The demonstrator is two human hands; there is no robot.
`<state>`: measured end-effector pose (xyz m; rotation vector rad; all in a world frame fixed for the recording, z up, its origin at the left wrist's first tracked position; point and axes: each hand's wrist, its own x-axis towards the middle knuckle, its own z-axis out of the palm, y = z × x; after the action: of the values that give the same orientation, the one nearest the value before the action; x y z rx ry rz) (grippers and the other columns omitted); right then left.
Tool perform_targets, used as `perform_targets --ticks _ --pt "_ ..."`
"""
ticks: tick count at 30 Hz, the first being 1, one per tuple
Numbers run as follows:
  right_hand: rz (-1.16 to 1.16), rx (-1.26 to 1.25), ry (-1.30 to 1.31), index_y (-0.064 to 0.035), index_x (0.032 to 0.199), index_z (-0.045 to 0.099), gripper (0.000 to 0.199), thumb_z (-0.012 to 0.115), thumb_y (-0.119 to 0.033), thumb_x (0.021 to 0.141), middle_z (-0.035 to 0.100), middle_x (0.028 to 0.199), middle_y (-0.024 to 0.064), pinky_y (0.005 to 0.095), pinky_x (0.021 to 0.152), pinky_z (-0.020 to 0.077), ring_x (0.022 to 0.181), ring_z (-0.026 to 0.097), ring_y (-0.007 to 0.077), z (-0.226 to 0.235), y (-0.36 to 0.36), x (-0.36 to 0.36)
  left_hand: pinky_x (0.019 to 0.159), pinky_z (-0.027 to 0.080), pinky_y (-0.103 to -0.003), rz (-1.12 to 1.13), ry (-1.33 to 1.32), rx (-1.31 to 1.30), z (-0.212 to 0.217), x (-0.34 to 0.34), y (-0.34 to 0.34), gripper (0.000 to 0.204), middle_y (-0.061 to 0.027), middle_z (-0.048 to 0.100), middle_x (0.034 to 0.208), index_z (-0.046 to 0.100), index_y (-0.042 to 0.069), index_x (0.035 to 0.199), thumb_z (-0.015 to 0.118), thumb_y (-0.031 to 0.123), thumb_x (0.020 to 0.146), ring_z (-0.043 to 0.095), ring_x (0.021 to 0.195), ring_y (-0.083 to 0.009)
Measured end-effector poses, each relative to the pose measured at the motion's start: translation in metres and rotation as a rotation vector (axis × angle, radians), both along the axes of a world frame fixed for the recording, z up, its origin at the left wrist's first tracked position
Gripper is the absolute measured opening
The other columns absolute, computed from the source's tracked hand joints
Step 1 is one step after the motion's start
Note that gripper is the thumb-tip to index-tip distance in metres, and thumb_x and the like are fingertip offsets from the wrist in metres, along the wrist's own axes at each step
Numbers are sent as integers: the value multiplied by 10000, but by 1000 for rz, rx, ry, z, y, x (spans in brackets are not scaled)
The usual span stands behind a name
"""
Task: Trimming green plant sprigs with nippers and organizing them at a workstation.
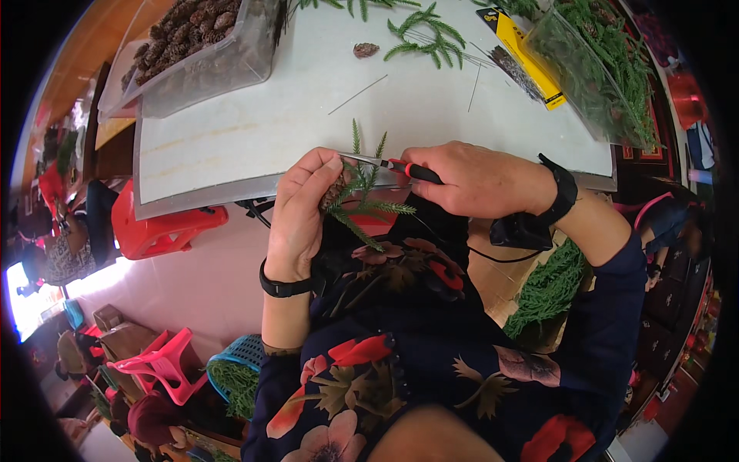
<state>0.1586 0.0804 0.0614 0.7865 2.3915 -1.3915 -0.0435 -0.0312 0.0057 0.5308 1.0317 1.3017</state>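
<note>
My left hand [298, 202] is closed around a brown pine cone [333, 194] joined with green artificial pine sprigs [363, 183], held just off the table's front edge. My right hand [481, 179] grips long-nose pliers [421, 172] by their red and black handles. The metal jaws point left and reach my left thumb and fingertips at the top of the cone. Whatever the jaw tips pinch there is too small to make out. Some sprigs stick up over the white table [254, 146], others hang toward my lap.
A clear bin [219, 91] of pine cones stands at the table's far left. At the far right are a clear bin [566, 81] of greenery and a yellow package [523, 54]. Behind my hands lie a loose cone [366, 50], thin wires [358, 94] and a sprig ring [425, 37].
</note>
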Motion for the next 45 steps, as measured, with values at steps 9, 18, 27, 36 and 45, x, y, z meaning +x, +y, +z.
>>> perform_targets --ticks 9,18,27,36,45 --pt "-59 406 14 -1 973 510 193 592 -109 836 618 780 185 480 646 455 748 597 419 8 -24 -3 697 478 -217 99 -21 6 6 7 0 93 -23 640 853 591 10 959 517 63 939 585 742 -71" --pt "-83 466 170 -3 1005 479 253 606 -82 801 608 818 180 475 650 455 780 598 406 -5 -27 -1 675 453 -195 174 -3 69 5 7 -3 50 -9 638 809 589 5 928 551 35 915 564 702 -50" --pt "-64 450 79 -2 983 488 219 598 -87 814 605 770 194 479 638 455 756 593 419 0 -25 -4 651 412 -181 153 179 43 4 9 -6 50 16 612 803 595 0 922 567 40 907 517 700 -30" --pt "-112 391 94 -6 1002 494 213 596 -117 852 612 780 188 475 652 454 767 592 421 -3 -14 -1 669 423 -205 85 68 36 7 11 -4 110 -23 631 864 586 -12 980 545 69 917 539 737 -70" --pt "-17 307 290 -1 1083 496 246 583 -110 881 592 921 192 451 747 458 886 571 407 -14 -6 5 567 421 -221 -77 -387 27 -6 -6 -3 180 -59 627 841 587 -9 956 504 145 917 538 663 -115"
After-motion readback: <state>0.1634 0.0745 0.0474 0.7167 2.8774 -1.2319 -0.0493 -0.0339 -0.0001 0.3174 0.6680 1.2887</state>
